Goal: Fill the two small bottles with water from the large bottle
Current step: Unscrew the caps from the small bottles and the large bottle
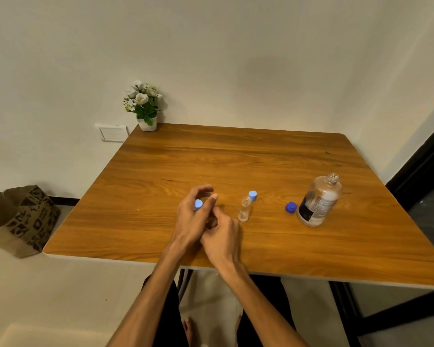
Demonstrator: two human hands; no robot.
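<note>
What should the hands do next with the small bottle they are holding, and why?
Probably finish turning its light blue cap. The left hand grips this cap from above, and the right hand holds the bottle below, mostly hidden. Whether the cap goes on or off, I cannot tell. The other small bottle and the large bottle stand open.

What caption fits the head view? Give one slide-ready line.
Both hands work a light-blue cap on one small bottle; the other small bottle and large bottle stand uncapped.

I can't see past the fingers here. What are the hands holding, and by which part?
Left hand fingers pinch a light blue cap by its sides. Whatever the right hand grips below it is hidden, likely a small bottle.
</note>
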